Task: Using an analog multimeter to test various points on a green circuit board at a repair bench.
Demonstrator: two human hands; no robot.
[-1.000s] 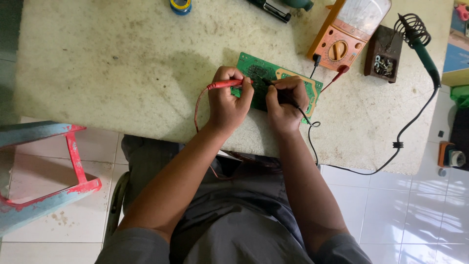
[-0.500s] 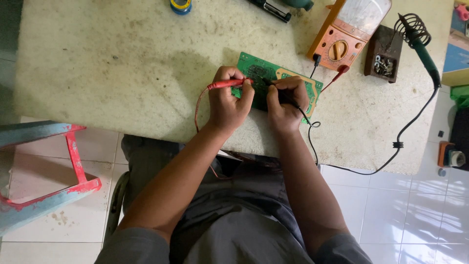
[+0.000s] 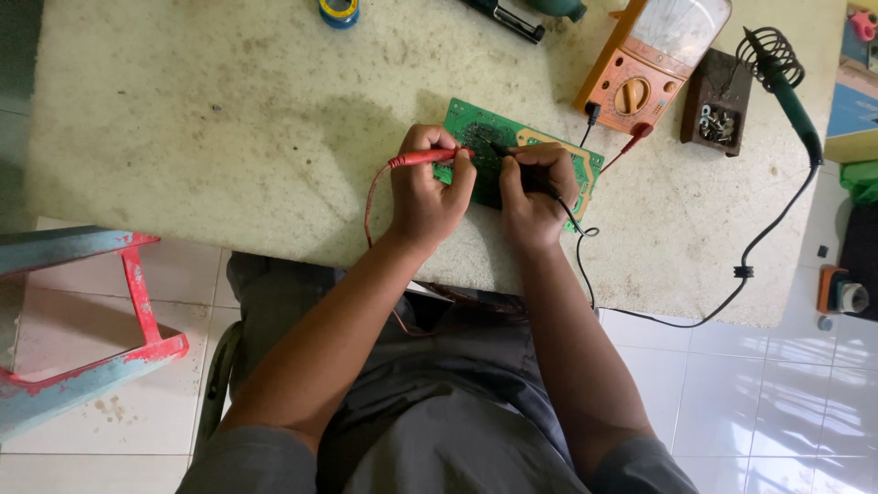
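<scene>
A green circuit board (image 3: 476,123) lies flat on the pale stone table (image 3: 229,119). My left hand (image 3: 425,197) grips a red test probe (image 3: 421,158) with its tip on the board. Beside it, my right hand (image 3: 535,187) holds a black test probe (image 3: 506,149), also touching the board. Red and black leads run from the probes to an orange analogue meter (image 3: 645,69) at the far right of the board.
A soldering iron (image 3: 786,87) rests in a coil stand on a brown block (image 3: 718,110), its cable looping over the table edge. A tape roll (image 3: 338,11) and dark tools lie at the far edge. A red and blue stool (image 3: 82,320) stands on the tiled floor at left.
Both hands stay on the board. The probe tips have shifted very slightly; nothing else has moved.
</scene>
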